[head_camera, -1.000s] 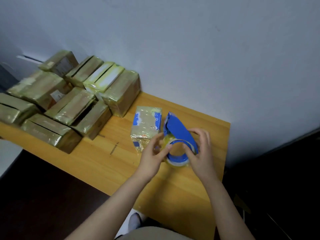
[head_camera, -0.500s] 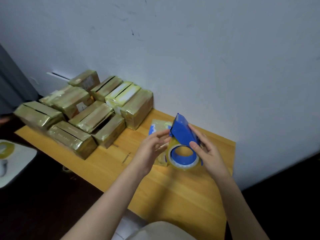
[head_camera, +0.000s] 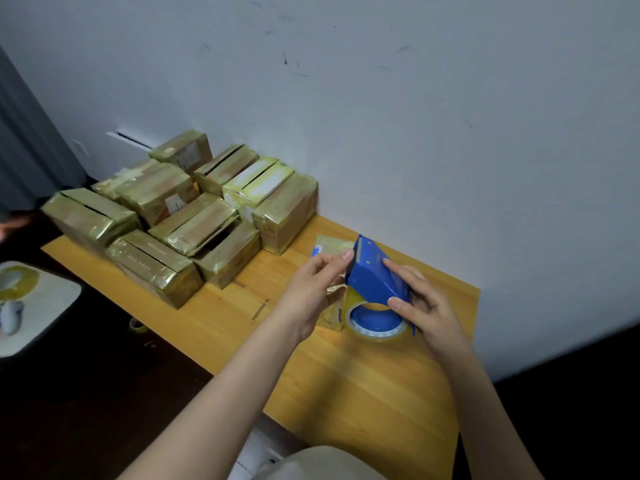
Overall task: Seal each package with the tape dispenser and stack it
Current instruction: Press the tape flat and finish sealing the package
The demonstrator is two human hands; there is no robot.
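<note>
A blue tape dispenser with a roll of clear tape is held above the wooden table. My right hand grips its body from the right, fingers over the top. My left hand is at its toothed front end, fingertips pinching the tape end there. A small package wrapped in yellowish tape with blue corners lies on the table just behind my left hand, mostly hidden. A stack of several tape-wrapped boxes fills the table's left end.
The wall runs close behind the table. To the left, a white surface holds a spare tape roll. The floor around is dark.
The view has tilted up and the dispenser is lifted higher and tipped, its toothed end pointing up. My left hand's fingers moved from the roll to the dispenser's front end.
</note>
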